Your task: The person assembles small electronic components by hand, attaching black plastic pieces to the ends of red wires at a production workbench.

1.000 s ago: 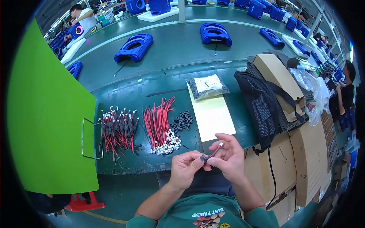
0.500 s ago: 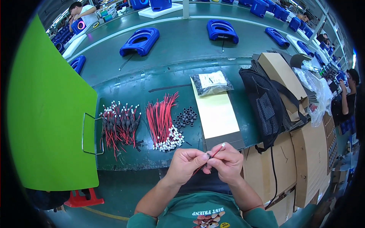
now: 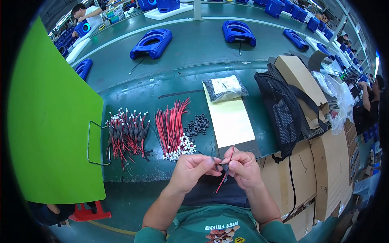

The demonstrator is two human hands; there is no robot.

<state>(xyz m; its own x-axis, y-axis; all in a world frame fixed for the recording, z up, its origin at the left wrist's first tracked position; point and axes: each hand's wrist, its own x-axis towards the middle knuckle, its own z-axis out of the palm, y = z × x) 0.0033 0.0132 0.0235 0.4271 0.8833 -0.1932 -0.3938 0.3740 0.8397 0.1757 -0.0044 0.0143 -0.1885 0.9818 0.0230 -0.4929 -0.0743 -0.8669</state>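
My right hand (image 3: 245, 170) pinches a red-and-black wire lead (image 3: 220, 187) whose white plug end points away from me. A dark lump wraps the lead's middle, just below the fingertips. Close on its left, my left hand (image 3: 189, 172) has thumb and forefinger pressed together on a small dark strip that reaches toward the lump; its kind is too small to tell. Beyond my hands lie a bundle of red wire leads (image 3: 172, 125) with white plugs, a cluster of black rings (image 3: 197, 124), and a pile of leads with dark lumps (image 3: 127, 131).
A bag of black parts (image 3: 226, 88) rests on a yellow sheet (image 3: 233, 121). A black mesh bag (image 3: 279, 109) and cardboard boxes (image 3: 289, 178) stand right; a green panel (image 3: 52, 121) stands left. Blue housings (image 3: 152, 43) sit on the far belt, with people working beyond.
The lead has turned more upright in my right hand. My left hand has drawn slightly left, away from the lead. The blue housings have shifted a little right.
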